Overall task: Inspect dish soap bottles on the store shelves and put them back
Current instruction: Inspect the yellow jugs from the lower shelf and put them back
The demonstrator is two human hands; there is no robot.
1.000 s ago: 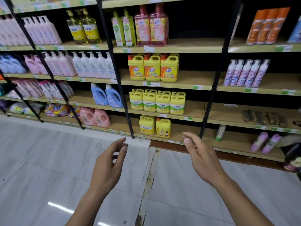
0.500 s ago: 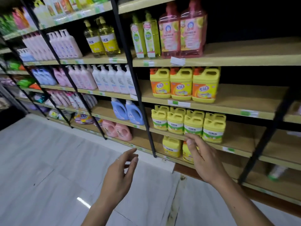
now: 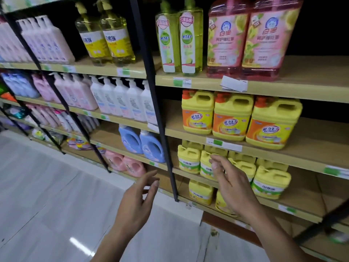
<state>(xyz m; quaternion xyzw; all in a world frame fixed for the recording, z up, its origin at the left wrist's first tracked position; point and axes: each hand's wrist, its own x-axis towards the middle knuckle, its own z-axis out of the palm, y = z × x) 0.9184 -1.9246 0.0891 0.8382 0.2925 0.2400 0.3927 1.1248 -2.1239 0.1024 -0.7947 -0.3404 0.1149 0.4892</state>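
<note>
Reaching toward the lower centre-right of the frame, the right hand [image 3: 229, 183] is empty with fingers spread, its fingertips [image 3: 214, 163] in front of a row of small yellow dish soap jugs [image 3: 188, 160] on the third shelf down; whether they touch a jug I cannot tell; the left hand [image 3: 138, 197] hovers loosely open and empty over the white floor [image 3: 47, 205] at lower centre, beside the black upright post [image 3: 160, 114]; above, at centre right, stand three larger yellow jugs with orange labels [image 3: 233, 114]; at the top are green pump bottles [image 3: 178, 38] and pink bottles [image 3: 253, 38].
</note>
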